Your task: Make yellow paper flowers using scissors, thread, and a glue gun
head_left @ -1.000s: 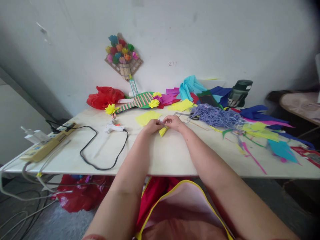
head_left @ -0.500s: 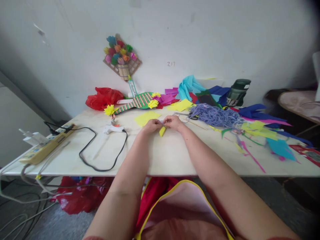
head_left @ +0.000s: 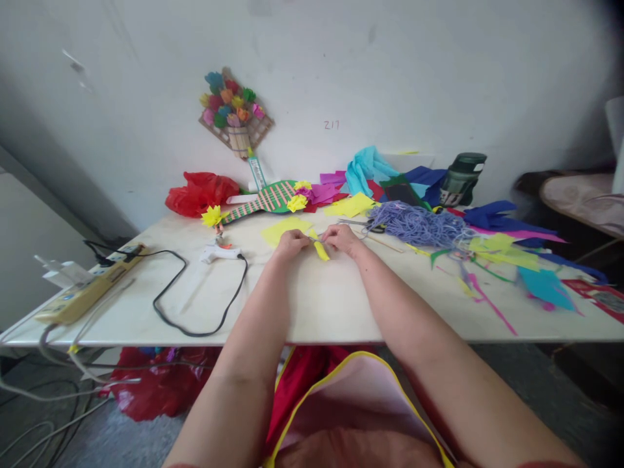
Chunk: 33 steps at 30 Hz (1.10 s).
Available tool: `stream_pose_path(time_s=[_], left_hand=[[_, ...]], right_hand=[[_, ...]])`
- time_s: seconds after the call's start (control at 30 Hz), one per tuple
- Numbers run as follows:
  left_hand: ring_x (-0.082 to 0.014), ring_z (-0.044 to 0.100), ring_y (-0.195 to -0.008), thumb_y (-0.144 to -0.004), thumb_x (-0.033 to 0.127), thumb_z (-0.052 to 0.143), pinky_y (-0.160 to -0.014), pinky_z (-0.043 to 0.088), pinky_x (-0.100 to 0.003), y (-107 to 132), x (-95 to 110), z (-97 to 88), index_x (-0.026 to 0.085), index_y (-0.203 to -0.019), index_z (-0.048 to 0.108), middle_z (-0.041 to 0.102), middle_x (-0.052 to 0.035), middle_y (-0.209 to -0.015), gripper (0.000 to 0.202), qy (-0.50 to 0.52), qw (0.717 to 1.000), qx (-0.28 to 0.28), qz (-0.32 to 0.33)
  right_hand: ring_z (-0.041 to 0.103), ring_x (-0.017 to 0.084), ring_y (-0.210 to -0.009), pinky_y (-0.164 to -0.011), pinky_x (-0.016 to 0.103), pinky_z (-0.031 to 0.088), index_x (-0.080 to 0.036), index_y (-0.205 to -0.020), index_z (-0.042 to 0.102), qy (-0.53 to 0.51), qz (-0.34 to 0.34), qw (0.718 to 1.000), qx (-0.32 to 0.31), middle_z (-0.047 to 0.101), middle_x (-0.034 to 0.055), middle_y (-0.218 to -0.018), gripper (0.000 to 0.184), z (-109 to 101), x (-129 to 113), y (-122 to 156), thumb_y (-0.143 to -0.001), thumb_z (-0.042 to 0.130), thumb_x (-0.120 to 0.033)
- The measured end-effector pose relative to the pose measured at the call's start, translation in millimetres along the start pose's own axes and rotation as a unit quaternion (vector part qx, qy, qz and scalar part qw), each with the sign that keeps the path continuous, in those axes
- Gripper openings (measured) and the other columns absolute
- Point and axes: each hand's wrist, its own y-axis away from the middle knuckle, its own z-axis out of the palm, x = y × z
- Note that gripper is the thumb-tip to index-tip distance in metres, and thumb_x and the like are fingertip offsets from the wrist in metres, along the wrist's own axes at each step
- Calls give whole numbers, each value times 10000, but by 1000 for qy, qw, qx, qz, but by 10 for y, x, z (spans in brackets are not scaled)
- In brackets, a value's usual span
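A short length of purple-grey yarn [head_left: 316,240] runs between my two hands, around or across a narrow folded strip of yellow paper [head_left: 320,250]. My left hand [head_left: 294,243] pinches one end of the yarn. At the other end, the fingers of my right hand [head_left: 341,239] are pinched on it. The yellow strip sits between the hands, tilted, with its lower end toward me. Whether the yarn is knotted is too small to tell. Just behind my left hand lies a flat yellow paper sheet [head_left: 285,229]. Scissors [head_left: 373,226] rest beyond my right hand.
To the left are a white glue gun [head_left: 219,254], its black cord [head_left: 158,299] and a power strip [head_left: 88,286]. A green lute-shaped craft [head_left: 273,197] lies at the back. On the right sit a yarn heap [head_left: 422,224], coloured paper and a dark green bottle [head_left: 462,180].
My hands have moved slightly apart, stretching the yarn between them. The yellow strip has turned, its lower end now pointing right instead of left.
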Motion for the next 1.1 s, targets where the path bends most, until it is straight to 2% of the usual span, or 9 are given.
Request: stream_pose_path(time_s=[0.2, 0.33, 0.53, 0.67, 0.87, 1.0, 1.1], left_hand=[[-114, 457, -552, -574, 283, 571, -549, 364, -244, 15, 37, 34, 147, -590, 579, 531, 6, -542, 137, -22, 999, 12, -23], [-115, 459, -545, -569, 286, 584, -527, 349, -243, 77, 139, 56, 152, -623, 580, 527, 10, -546, 145, -29, 999, -11, -29], [-111, 444, -566, -563, 285, 595, -567, 359, -246, 118, 204, 63, 148, -610, 588, 517, 16, -552, 146, -40, 999, -27, 2], [-125, 476, -617, -579, 301, 579, -591, 377, -247, 89, 157, 50, 141, -658, 624, 566, -3, -618, 185, -31, 999, -17, 20], [-119, 488, -638, -595, 308, 566, -585, 393, -233, 57, 121, 63, 141, -684, 604, 561, -4, -664, 193, 11, 999, 13, 37], [-106, 480, -616, -587, 331, 589, -543, 381, -222, 77, 139, 79, 134, -730, 612, 574, -13, -730, 244, 31, 999, -13, 42], [-95, 456, -565, -597, 341, 580, -515, 368, -221, 95, 167, 79, 136, -745, 613, 567, -7, -705, 255, 38, 998, -39, 26]], right_hand=[[415, 54, -371, -383, 209, 348, -147, -522, 543, -128, 19, 991, 34, 601, -23, -560, 73, 32, -57, 13, -495, 519, -84], [414, 69, -385, -381, 195, 325, -163, -559, 528, -192, 25, 981, 15, 526, -43, -427, 86, 41, -68, 15, -491, 551, -117], [384, 57, -373, -380, 193, 316, -168, -587, 522, -193, 46, 980, -13, 561, -33, -447, 112, 53, -87, 31, -492, 580, -160], [407, 59, -392, -391, 190, 317, -163, -586, 518, -186, 50, 981, -2, 595, -15, -492, 98, 61, -76, 22, -498, 545, -129], [434, 63, -409, -425, 193, 345, -160, -599, 533, -202, 38, 979, -3, 585, -21, -497, 85, 43, -78, 24, -517, 551, -146], [433, 62, -426, -443, 192, 348, -157, -634, 555, -217, 43, 975, -5, 586, -24, -506, 108, 40, -70, 11, -528, 575, -164], [446, 66, -439, -465, 195, 360, -153, -661, 567, -225, 57, 973, -6, 585, -28, -507, 132, 49, -47, -6, -532, 595, -155]])
